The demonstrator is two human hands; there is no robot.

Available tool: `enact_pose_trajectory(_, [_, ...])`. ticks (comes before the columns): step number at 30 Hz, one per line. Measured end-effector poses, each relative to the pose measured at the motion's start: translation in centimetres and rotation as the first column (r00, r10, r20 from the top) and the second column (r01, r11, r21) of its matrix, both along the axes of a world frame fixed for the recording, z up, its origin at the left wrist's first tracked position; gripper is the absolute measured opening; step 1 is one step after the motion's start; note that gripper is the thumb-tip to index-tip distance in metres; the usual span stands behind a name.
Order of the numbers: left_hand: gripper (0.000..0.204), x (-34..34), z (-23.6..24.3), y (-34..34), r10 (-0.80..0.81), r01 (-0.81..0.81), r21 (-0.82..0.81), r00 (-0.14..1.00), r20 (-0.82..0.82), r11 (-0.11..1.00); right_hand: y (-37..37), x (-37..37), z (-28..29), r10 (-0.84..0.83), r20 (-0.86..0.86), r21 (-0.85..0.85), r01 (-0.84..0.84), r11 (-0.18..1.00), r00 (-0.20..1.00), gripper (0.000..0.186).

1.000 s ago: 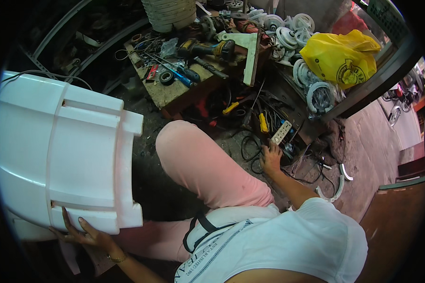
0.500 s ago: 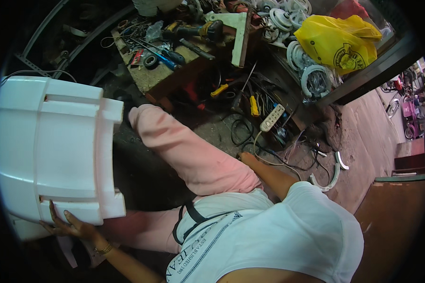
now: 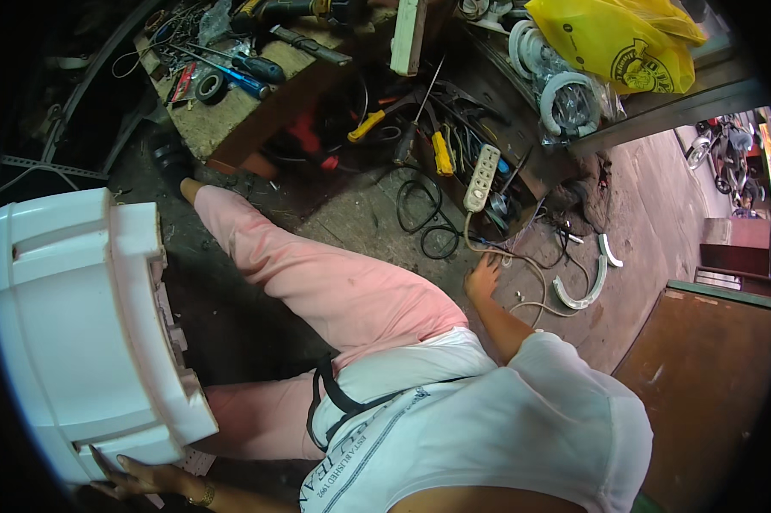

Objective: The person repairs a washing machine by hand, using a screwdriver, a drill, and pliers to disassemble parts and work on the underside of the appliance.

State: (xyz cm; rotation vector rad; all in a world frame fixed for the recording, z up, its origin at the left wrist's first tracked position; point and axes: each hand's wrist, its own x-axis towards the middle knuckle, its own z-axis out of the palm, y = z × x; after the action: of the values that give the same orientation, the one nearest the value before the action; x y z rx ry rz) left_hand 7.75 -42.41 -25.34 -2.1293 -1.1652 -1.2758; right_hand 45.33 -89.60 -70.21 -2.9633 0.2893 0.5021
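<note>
Hands (image 3: 146, 480) apart, left at casing (image 3: 69, 316) edge

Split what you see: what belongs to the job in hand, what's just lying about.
Likely being worked with:
white plastic shell, touched by the left hand
power strip and its cord, near the right hand

Apparently just lying about:
yellow plastic bag
black tape roll
bright blue screwdriver
curved white piece

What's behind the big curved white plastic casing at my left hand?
Behind the white plastic casing, near its lower right corner, a leg in pink trousers runs out of sight. The casing covers where the leg continues and whatever else lies back there.
</note>
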Motion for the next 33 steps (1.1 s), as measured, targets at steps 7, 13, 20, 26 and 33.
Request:
enact_pose_trajectory(7, [0.052,-0.8,-0.3,0.6,-0.006,0.006,-0.012,1.0,0.028,1.0,-3.0,4.7,-1.2,-0.197,-0.04,-0.224,0.183,0.957,0.98,0.075])
enact_pose_trajectory(13, [0.05,0.1,-0.3,0.1,0.024,-0.024,0.021,1.0,-0.005,0.999,-1.5,1.1,4.3,0.327,-0.139,-0.215,-0.351,0.912,0.935,0.032])
enact_pose_trajectory(20, [0.047,0.6,0.2,-0.1,-0.047,0.047,0.032,0.999,0.007,0.998,11.0,2.1,8.2,0.573,0.243,0.62,-0.579,0.529,0.783,0.024])
enact_pose_trajectory(26, [0.041,1.4,0.0,-0.2,-0.058,0.068,0.104,0.994,-0.097,0.992,3.4,-1.2,4.1,0.274,-0.03,0.621,-0.196,0.759,0.961,0.025])
enact_pose_trajectory(33, [0.04,0.9,0.4,-0.3,-0.055,0.06,0.064,0.996,-0.073,0.996,-5.7,3.1,-0.6,-0.548,0.135,0.14,0.532,0.835,0.825,0.061])
